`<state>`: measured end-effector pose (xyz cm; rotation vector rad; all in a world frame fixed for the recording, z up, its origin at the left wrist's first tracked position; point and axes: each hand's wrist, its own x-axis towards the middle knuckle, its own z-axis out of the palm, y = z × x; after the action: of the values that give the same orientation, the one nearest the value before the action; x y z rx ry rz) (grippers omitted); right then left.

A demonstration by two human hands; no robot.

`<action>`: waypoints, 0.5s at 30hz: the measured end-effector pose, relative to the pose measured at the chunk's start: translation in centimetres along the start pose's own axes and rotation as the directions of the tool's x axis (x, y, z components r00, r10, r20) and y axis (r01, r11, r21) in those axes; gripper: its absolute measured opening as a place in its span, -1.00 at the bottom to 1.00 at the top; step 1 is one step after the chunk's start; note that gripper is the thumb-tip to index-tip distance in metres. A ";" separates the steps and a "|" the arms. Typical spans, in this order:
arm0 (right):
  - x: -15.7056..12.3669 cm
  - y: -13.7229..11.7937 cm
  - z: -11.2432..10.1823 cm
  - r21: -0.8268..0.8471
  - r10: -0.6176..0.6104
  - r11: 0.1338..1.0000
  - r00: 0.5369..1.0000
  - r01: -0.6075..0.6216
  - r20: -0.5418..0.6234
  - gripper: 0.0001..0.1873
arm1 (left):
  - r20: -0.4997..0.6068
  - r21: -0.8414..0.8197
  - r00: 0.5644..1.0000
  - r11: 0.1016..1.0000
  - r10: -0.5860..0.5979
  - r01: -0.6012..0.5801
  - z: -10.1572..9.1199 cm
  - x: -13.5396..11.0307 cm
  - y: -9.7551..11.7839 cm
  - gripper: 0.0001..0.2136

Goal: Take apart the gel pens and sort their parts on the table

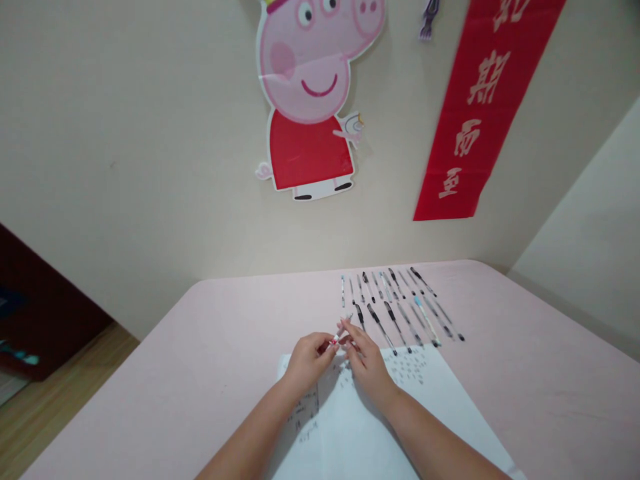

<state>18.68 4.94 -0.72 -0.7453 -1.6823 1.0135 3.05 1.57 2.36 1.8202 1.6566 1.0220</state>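
Above the far edge of a white paper sheet [360, 427], my two hands meet around a small white pen [340, 332] with red marks. My left hand [311, 359] has its fingers closed on the lower end of it. At the upper end, my right hand [369, 363] pinches it between fingertips. The fingers cover part of the pen. Handwriting marks the sheet on its left side and along its far right part. Just beyond my right hand, several pens [383, 328] lie side by side in two rows.
A pink-covered table [165, 393] with rounded far corners holds everything. It stands against a wall bearing a cartoon pig cutout [311, 150], a red banner [467, 127] with characters and a small purple fork-like item [428, 19]. Dark furniture [45, 313] stands at the left.
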 end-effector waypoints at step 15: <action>0.5 0.6 0.1 0.012 0.100 0.995 0.979 -0.099 -0.176 -0.62 | -0.075 -0.061 0.996 0.997 0.049 -0.054 -3.0 -2.1 -0.4 -0.80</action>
<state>18.46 5.63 -1.08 -0.8984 -1.5031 0.9889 0.52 -0.82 3.46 1.8127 1.6076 1.1631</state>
